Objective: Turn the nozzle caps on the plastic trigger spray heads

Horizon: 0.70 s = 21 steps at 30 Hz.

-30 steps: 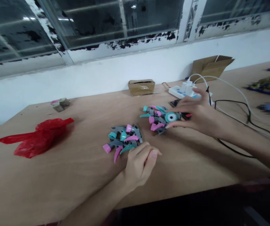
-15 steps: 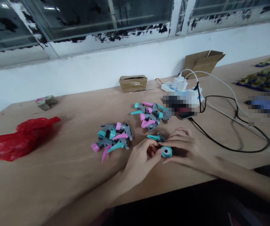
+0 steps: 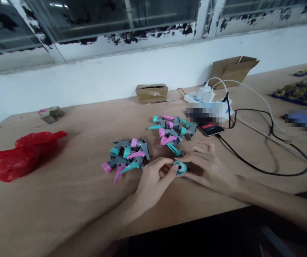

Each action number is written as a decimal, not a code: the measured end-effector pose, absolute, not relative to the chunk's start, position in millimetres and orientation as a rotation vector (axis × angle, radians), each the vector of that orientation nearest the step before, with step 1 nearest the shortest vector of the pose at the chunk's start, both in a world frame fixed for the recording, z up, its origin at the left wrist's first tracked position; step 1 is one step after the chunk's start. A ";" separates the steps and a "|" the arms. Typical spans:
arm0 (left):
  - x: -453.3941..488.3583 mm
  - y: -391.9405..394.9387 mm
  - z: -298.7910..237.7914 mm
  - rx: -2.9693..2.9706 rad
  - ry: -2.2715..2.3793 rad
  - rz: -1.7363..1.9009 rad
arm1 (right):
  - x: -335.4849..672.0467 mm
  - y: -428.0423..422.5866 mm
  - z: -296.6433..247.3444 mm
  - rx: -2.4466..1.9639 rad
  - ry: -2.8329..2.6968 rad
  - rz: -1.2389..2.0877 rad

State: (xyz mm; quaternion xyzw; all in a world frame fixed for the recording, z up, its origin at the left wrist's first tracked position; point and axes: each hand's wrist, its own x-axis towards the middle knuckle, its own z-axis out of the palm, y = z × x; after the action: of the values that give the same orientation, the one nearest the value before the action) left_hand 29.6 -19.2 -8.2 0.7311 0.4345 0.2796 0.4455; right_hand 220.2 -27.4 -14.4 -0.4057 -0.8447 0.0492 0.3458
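Both my hands meet on one grey spray-trigger head with a teal cap [image 3: 180, 167], held just above the wooden table [image 3: 62, 200]. My left hand [image 3: 153, 182] pinches the cap from the left. My right hand [image 3: 209, 169] grips the body from the right, fingers curled over it. Its teal trigger [image 3: 174, 150] sticks out behind. A pile of finished trigger heads in grey, teal and pink [image 3: 128, 157] lies just left of my hands. A second pile of trigger heads [image 3: 172, 129] lies behind them.
A red plastic bag [image 3: 22, 153] lies at the left. A phone [image 3: 210, 129], a power strip with chargers [image 3: 204, 98] and black and white cables [image 3: 262, 167] occupy the right. Two cardboard boxes [image 3: 152, 93] stand by the wall.
My right hand took a trigger head from the far pile and brought it toward me. My left hand left the near pile and closed on the teal cap.
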 end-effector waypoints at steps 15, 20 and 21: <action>24.2 -12.5 -8.1 1.687 1.081 0.553 | 217.7 -1.3 -15.3 -0.674 -2.389 -0.037; 28.3 -17.6 -5.6 1.907 1.209 0.639 | 215.8 -0.9 -24.6 -0.667 -2.340 -0.055; 28.8 -18.0 -5.3 1.920 1.215 0.641 | 215.3 -1.2 -26.0 -0.676 -2.336 -0.056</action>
State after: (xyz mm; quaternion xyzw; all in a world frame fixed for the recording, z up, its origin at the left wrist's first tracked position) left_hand 28.8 -18.0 -5.3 0.7520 0.4758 0.2512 0.3807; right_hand 215.3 -1.2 -26.0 -0.2606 -0.9007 -0.0216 0.3470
